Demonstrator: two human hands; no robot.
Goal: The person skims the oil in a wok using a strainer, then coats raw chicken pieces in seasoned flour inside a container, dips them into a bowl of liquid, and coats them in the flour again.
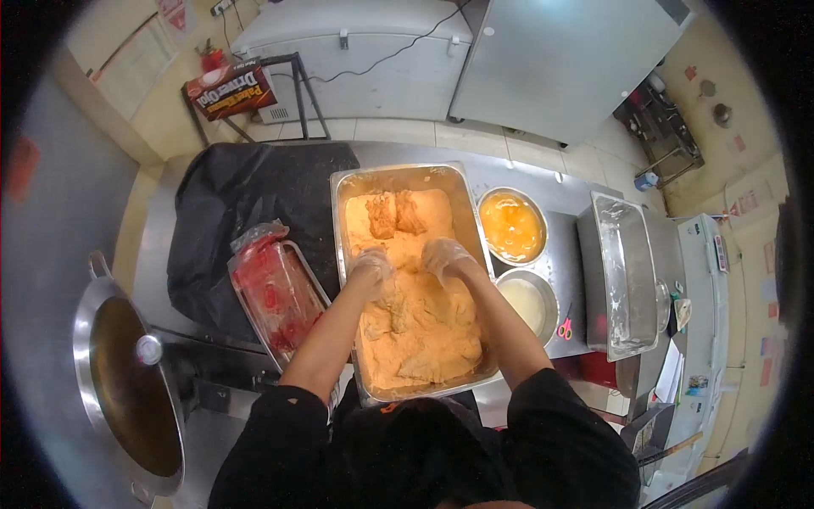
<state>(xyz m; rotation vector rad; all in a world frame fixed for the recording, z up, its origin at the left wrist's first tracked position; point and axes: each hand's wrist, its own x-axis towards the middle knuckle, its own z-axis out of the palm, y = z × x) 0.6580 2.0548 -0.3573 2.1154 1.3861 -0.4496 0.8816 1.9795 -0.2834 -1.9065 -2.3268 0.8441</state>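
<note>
A deep metal pan (346,220) holds orange-tinted flour (437,318), with coated pieces lying in its lower half. Two darker orange-brown pieces (397,214) rest side by side near the far end. Gloved in clear plastic, my left hand (371,270) is down in the flour on the pan's left side. My right hand (444,256), gloved too, is in the flour on the right side, apart from the left. The fingers of both hands are mostly sunk or blurred, so what they hold cannot be made out.
Right of the pan are a bowl of yellow-orange liquid (511,225), a bowl of pale liquid (527,304), pink-handled scissors (565,328) and a deep metal tray (629,276). Left lie a red-stained tray (278,297) and black cloth (222,199). A large oil wok (127,382) stands lower left.
</note>
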